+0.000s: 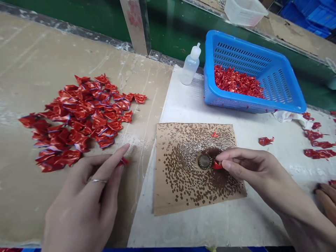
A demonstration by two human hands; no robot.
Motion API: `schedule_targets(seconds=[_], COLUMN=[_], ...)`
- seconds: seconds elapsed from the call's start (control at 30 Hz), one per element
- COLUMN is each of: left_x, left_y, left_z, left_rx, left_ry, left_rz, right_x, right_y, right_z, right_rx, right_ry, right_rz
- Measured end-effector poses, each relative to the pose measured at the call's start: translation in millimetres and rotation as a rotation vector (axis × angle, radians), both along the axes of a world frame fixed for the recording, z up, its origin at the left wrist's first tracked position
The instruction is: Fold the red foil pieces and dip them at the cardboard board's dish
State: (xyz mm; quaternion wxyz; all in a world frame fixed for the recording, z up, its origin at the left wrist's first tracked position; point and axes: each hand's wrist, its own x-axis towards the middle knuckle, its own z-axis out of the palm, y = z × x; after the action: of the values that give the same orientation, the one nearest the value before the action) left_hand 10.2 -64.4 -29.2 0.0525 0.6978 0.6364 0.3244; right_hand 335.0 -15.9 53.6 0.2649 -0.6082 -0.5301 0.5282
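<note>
My left hand (86,199), with a ring on one finger, is closed on a glossy red folded piece (124,161); only its tip shows between the fingers. In front of that hand lies a heap of similar red folded pieces (89,115) with pale blue edges. The thumb and fingertips of my right hand (252,168) pinch a small red piece (217,165) right beside a round dark disc (205,161). The disc sits in the middle of a brown cardboard sheet (164,196) speckled with wet dark spots. A red scrap (215,134) rests on the cardboard.
A clear squeeze bottle (190,66) stands left of a blue basket (252,105) holding many red pieces (236,82). One twisted red piece (266,141) lies on the white sheet, several more (319,153) farther right. Another person's hand (327,199) shows at the right edge.
</note>
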Motion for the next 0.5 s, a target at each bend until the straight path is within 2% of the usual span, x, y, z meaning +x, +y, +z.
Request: schedule_targets(seconds=[0.13, 0.23, 0.37, 0.43, 0.5], left_x=[-1, -7, -5, 5, 21], left_y=[5, 6, 1, -5, -12], left_z=[-2.2, -11.1, -14.2, -7.5, 4.3], left_rx=[-0.004, 0.013, -0.034, -0.072, -0.140], left_ry=[0.078, 0.023, -0.125, -0.199, -0.271], left_rz=[-0.076, 0.012, 0.094, 0.103, 0.130], right_x=[10, 13, 17, 22, 27], right_y=[-4, -7, -13, -16, -19], right_z=[-2.1, 0.1, 1.6, -1.1, -4.4], right_rx=[-0.086, -0.074, 0.165, 0.262, 0.295], right_ry=[0.114, 0.074, -0.221, -0.338, -0.395], right_rz=[-0.025, -0.030, -0.058, -0.064, -0.041])
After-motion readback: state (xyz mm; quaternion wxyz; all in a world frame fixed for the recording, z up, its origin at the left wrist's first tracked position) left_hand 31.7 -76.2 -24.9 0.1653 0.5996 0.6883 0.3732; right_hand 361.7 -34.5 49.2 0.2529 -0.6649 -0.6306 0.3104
